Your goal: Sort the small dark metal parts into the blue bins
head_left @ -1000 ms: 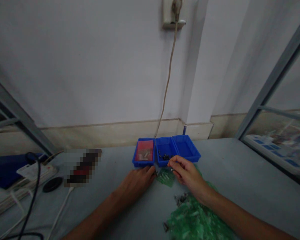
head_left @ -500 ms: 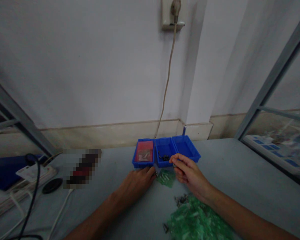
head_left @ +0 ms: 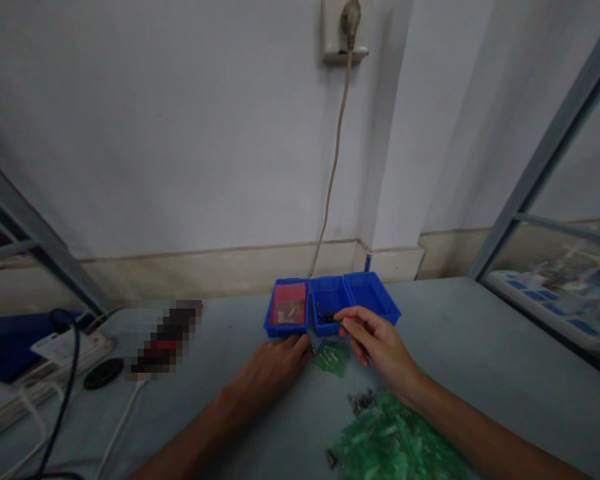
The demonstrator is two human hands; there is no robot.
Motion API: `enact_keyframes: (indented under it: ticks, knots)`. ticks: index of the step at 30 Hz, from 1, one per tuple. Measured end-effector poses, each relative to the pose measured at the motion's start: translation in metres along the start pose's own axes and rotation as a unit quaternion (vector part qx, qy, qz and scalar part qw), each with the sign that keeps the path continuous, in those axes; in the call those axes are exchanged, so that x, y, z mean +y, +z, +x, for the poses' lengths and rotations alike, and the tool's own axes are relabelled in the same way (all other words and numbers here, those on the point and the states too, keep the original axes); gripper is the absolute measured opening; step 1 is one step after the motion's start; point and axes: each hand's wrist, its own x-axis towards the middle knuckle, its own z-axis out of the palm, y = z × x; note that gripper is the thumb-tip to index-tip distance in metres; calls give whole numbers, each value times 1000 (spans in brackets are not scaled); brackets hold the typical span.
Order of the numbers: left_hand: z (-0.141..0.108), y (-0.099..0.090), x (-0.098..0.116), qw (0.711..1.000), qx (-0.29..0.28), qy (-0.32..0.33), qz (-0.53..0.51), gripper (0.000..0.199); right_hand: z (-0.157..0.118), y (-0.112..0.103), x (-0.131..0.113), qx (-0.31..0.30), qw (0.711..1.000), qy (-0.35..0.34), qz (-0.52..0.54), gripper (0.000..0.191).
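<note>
At the far left of the bench lie what looks like a power strip and a black disc, then a pixelated object with a white cable running from it.

Next comes the left hand, palm down, just in front of the left blue tray, which holds red packets. Its thumb and fingers are drawn close together beside some small metal parts — whether they grip any, I cannot tell. This hand has hardly moved over the last second. Just beside it, flat on the bench, is a green packet with slim pieces showing through.

Behind that stands the middle blue tray, with dark fasteners gathered toward its near side. The right hand is at this tray's near right corner, overlapping the right blue tray in view. Its grip is a closed pinch, seemingly on a small metal part. Half a second ago that part showed more plainly; now the fingertips have shifted slightly left and cover most of it — apparently it is being turned or adjusted in the fingers.

Nearer the wearer lie loose metal fasteners and, farther right, a heap of green packets.
</note>
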Motion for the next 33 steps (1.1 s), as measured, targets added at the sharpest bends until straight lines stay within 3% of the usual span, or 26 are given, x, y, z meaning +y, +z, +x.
enact_keyframes:
  ticks: [8,33]
  knots:
    - [0,-1,1,1000,-2,1,0,18,-1,-2,-6,1,999,-4,-34,26]
    - [1,-3,2,1000,-11,-4,13,17,4,-2,-1,-37,973,87,211,39]
